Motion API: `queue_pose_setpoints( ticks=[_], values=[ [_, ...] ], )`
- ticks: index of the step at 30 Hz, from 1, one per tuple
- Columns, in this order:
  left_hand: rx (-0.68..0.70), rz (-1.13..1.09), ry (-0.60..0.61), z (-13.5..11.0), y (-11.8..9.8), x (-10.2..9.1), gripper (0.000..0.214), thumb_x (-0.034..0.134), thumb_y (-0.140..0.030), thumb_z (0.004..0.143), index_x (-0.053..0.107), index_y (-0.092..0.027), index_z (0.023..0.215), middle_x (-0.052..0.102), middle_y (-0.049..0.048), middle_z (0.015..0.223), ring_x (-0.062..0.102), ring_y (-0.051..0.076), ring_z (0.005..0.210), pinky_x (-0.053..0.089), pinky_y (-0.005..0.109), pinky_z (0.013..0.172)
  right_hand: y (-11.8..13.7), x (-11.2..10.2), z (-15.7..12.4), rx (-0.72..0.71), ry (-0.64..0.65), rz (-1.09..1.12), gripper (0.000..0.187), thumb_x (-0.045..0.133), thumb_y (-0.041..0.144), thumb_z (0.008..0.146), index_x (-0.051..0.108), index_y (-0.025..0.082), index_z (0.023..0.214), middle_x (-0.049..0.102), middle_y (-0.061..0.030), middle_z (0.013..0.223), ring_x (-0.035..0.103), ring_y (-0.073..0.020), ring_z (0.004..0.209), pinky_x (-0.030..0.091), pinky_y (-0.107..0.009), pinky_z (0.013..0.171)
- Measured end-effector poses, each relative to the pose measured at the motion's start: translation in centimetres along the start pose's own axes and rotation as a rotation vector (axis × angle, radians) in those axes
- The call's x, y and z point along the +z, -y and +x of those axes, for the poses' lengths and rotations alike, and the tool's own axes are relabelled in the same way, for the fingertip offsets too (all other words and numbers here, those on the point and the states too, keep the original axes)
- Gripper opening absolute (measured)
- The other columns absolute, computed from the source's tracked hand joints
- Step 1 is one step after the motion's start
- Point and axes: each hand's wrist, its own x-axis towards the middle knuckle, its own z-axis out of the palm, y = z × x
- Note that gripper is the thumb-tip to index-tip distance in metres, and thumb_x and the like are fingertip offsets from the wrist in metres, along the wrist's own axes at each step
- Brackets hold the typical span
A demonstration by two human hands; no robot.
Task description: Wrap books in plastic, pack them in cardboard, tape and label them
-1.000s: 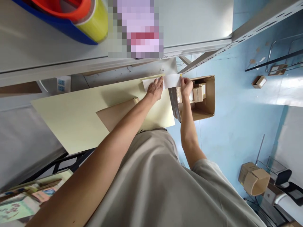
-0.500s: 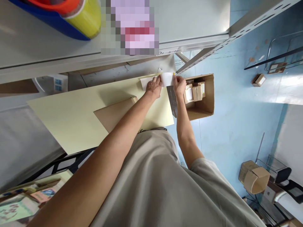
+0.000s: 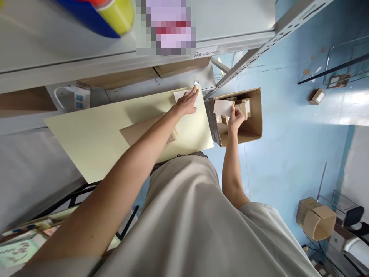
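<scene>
your left hand (image 3: 186, 104) lies flat, fingers spread, pressing a white label (image 3: 179, 95) onto the far right corner of the pale yellow board (image 3: 95, 134). your right hand (image 3: 236, 117) pinches a second white slip (image 3: 222, 107) and has swung right, off the board, to hang over the open cardboard box (image 3: 255, 119). a moment ago both hands met on one white strip at that corner; now its two parts are well apart. the held slip looks plain, flat and slightly tilted. a brown card piece (image 3: 138, 130) lies nearer on the board.
</scene>
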Motion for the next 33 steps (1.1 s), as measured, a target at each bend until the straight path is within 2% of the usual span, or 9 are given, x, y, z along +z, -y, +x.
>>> queue_pose_setpoints(
  ticks=[3,6,7,9,11,14,17,22,33],
  values=[
    [0.009,-0.385,-0.075,-4.1,0.5,-0.2,0.117,0.089,-0.039,0.080,0.048,-0.016,0.187,0.053,0.0258,0.189,0.058,0.047,0.169,0.056,0.057,0.133,2.3,-0.5,-3.4,-0.018,0.172,0.221,0.072,0.064,0.098,0.098,0.061,0.029,0.080,0.057,0.0008,0.077,0.054,-0.0191,0.077,0.049,-0.034,0.074],
    [0.078,-0.755,-0.050,-11.4,0.1,-0.1,0.078,0.082,-0.044,0.081,0.078,-0.017,0.154,0.084,0.0215,0.152,0.080,0.038,0.138,0.067,0.052,0.113,4.1,-1.0,-6.9,0.038,0.309,0.405,0.077,0.074,0.103,0.090,0.056,0.029,0.076,0.043,0.0053,0.072,0.041,-0.0154,0.068,0.041,-0.031,0.064],
    [0.092,-0.830,-0.053,-14.0,-0.1,0.1,0.063,0.081,-0.047,0.082,0.084,-0.017,0.137,0.088,0.0196,0.139,0.083,0.036,0.127,0.068,0.048,0.105,4.6,-1.1,-8.0,0.055,0.342,0.447,0.079,0.078,0.103,0.087,0.054,0.029,0.074,0.040,0.0064,0.070,0.038,-0.0144,0.066,0.039,-0.031,0.062],
    [0.099,-0.921,-0.087,-19.0,-0.8,0.6,0.044,0.082,-0.052,0.083,0.087,-0.017,0.111,0.091,0.0168,0.116,0.084,0.030,0.105,0.067,0.041,0.091,5.3,-1.0,-9.9,0.077,0.407,0.499,0.082,0.084,0.103,0.083,0.052,0.029,0.072,0.036,0.0078,0.068,0.035,-0.0131,0.064,0.037,-0.030,0.059],
    [0.087,-0.977,-0.161,-23.0,-1.4,1.2,0.039,0.084,-0.054,0.084,0.084,-0.018,0.099,0.091,0.0145,0.105,0.081,0.025,0.092,0.062,0.036,0.081,5.9,-0.7,-11.5,0.094,0.480,0.519,0.082,0.088,0.102,0.081,0.052,0.029,0.071,0.036,0.0085,0.067,0.036,-0.0123,0.062,0.037,-0.029,0.057],
    [0.078,-1.014,-0.302,-26.9,-1.4,2.1,0.037,0.086,-0.055,0.083,0.083,-0.020,0.095,0.090,0.0126,0.100,0.077,0.021,0.083,0.056,0.033,0.074,6.6,-0.2,-13.3,0.112,0.575,0.568,0.083,0.094,0.099,0.076,0.052,0.028,0.069,0.038,0.0088,0.066,0.037,-0.0108,0.061,0.040,-0.027,0.055],
    [0.082,-1.001,-0.408,-29.8,-0.8,2.8,0.036,0.088,-0.054,0.084,0.083,-0.020,0.096,0.090,0.0114,0.098,0.075,0.020,0.081,0.054,0.031,0.071,7.4,0.0,-14.5,0.094,0.638,0.597,0.083,0.098,0.097,0.073,0.054,0.027,0.068,0.040,0.0085,0.067,0.041,-0.0105,0.062,0.043,-0.026,0.057],
    [0.088,-0.957,-0.506,-33.1,-0.6,3.5,0.038,0.090,-0.058,0.088,0.082,-0.021,0.094,0.089,0.0108,0.096,0.079,0.022,0.085,0.060,0.034,0.076,8.7,0.0,-15.8,-0.023,0.690,0.489,0.079,0.085,0.099,0.089,0.058,0.027,0.070,0.041,0.0064,0.067,0.053,-0.0135,0.065,0.048,-0.027,0.058],
    [0.131,-0.850,-0.578,-35.3,-0.8,3.9,0.035,0.091,-0.055,0.091,0.081,-0.021,0.089,0.085,0.0083,0.088,0.084,0.025,0.087,0.067,0.038,0.080,9.4,-0.3,-17.2,-0.168,0.750,0.440,0.073,0.075,0.099,0.099,0.070,0.027,0.089,0.051,0.0027,0.079,0.062,-0.0163,0.078,0.053,-0.029,0.067]
  ],
)
